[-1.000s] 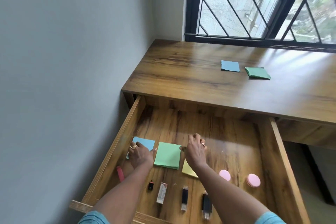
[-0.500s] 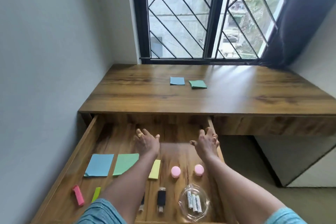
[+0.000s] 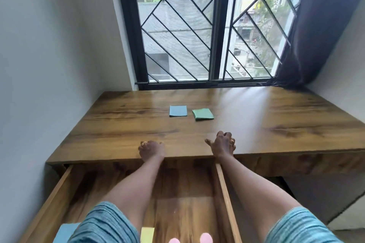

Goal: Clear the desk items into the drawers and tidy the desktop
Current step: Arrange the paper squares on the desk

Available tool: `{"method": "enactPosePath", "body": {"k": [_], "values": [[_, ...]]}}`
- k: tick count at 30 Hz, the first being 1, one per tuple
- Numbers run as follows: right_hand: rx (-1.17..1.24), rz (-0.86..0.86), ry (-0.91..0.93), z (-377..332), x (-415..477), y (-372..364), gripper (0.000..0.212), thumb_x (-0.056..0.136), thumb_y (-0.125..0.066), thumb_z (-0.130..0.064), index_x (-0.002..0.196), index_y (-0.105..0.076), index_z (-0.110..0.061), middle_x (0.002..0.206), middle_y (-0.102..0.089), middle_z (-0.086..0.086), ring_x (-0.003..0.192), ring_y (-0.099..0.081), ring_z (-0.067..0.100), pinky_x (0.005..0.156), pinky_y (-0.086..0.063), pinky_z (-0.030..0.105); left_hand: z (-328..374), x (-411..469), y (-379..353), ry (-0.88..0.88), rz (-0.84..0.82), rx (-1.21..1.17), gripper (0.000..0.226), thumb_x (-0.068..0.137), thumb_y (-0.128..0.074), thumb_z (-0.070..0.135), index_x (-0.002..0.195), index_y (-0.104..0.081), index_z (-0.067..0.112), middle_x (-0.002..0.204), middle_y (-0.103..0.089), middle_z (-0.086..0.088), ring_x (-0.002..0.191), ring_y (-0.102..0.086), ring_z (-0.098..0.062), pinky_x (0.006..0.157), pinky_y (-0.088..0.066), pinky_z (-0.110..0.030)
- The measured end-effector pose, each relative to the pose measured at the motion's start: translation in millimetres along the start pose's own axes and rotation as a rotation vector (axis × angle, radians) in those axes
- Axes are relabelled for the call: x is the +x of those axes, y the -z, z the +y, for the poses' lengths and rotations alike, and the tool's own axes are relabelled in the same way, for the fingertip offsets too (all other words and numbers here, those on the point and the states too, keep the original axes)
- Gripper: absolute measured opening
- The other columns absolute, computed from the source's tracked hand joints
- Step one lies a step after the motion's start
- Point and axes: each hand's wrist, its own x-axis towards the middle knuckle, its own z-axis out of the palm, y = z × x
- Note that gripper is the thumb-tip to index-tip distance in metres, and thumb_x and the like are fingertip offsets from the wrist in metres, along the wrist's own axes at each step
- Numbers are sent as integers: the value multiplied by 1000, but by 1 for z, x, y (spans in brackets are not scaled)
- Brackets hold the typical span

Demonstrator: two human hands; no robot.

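Left hand (image 3: 151, 151) and right hand (image 3: 221, 146) are reaching over the counter's (image 3: 118, 124) front edge, both empty, fingers loosely curled, holding nothing. Well ahead, mid-counter, the blue note pad (image 3: 178, 111) and green note pad (image 3: 202, 114) are lying just beside each other, apart. Judgement: both are light, thin paper stacks, flexible and prone to fanning; pinching each by opposite edges or sliding it to lift should work. The drawer (image 3: 222, 181) is standing open below. Compared with half a second ago, both hands are now out of the drawer and over the counter, and the view is tilting up.
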Motion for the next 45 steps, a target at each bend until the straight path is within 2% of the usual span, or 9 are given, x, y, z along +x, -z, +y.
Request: {"method": "enactPosePath", "body": {"k": [5, 13, 22, 28, 34, 36, 38, 42, 45], "values": [[48, 14, -68, -6, 73, -25, 50, 88, -60, -41, 122, -51, -5, 129, -45, 17, 120, -45, 34, 100, -39, 39, 52, 73, -22, 25, -12, -203, 46, 94, -51, 33, 121, -56, -4, 127, -57, -22, 119, -53, -35, 99, -47, -38], [109, -39, -61, -32, 167, -74, 76, 76, -70, -49, 133, -39, -8, 132, -39, 17, 124, -37, 35, 104, -33, 38, 104, 154, -42, 49, -64, -313, 48, 89, -62, 29, 124, -53, -2, 132, -52, -20, 120, -53, -35, 93, -47, -36], [-319, -170, 88, -40, 221, -97, 70, 79, -57, -63, 131, -43, -19, 136, -37, 18, 126, -36, 37, 103, -33, 41, 135, 199, -63, -43, -27, -223, 50, 82, -70, 34, 121, -58, 5, 129, -54, -15, 118, -54, -31, 91, -47, -34], [-484, -131, 334, -37, 210, -89, 32, 90, -52, -32, 113, -59, -11, 115, -60, 17, 106, -59, 35, 83, -47, 38, 144, 202, -75, -31, -44, -105, 32, 87, -54, 8, 118, -58, 3, 125, -58, -14, 116, -55, -33, 88, -49, -35], [-682, -84, 589, -24, 180, -84, 22, 88, -42, -4, 99, -60, -8, 97, -69, 18, 94, -67, 36, 85, -46, 41, 135, 195, -73, 84, -110, -313, 35, 85, -56, 5, 119, -57, 3, 124, -60, -13, 115, -58, -30, 94, -50, -32], [-817, 5, 718, -21, 169, -79, 5, 73, -64, -6, 77, -64, -8, 69, -70, 14, 65, -70, 29, 66, -52, 32, 130, 186, -70, 97, -112, -412, 34, 86, -55, 7, 119, -59, 2, 124, -61, -15, 113, -59, -31, 93, -51, -33], [-838, 71, 823, -17, 162, -75, 22, 45, -80, -9, 53, -60, -12, 41, -58, 4, 33, -58, 21, 38, -42, 18, 123, 171, -65, 97, -103, -533, 34, 87, -52, 7, 119, -59, -1, 122, -61, -17, 111, -61, -32, 88, -52, -35], [-754, 271, 995, -16, 135, -60, 25, 68, -40, -4, 52, -57, -14, 40, -54, 3, 29, -54, 19, 34, -37, 16, 106, 139, -55, 112, -96, -742, 35, 81, -48, 4, 114, -58, -2, 118, -63, -19, 104, -63, -33, 83, -54, -36], [-700, 420, 1077, -23, 103, -48, 27, 69, -36, -5, 56, -57, -17, 45, -54, 1, 33, -54, 19, 35, -36, 18, 90, 100, -46, 86, -69, -748, 47, 83, -44, -1, 129, -43, 10, 120, -58, -18, 106, -60, -36, 83, -50, -33]]}}
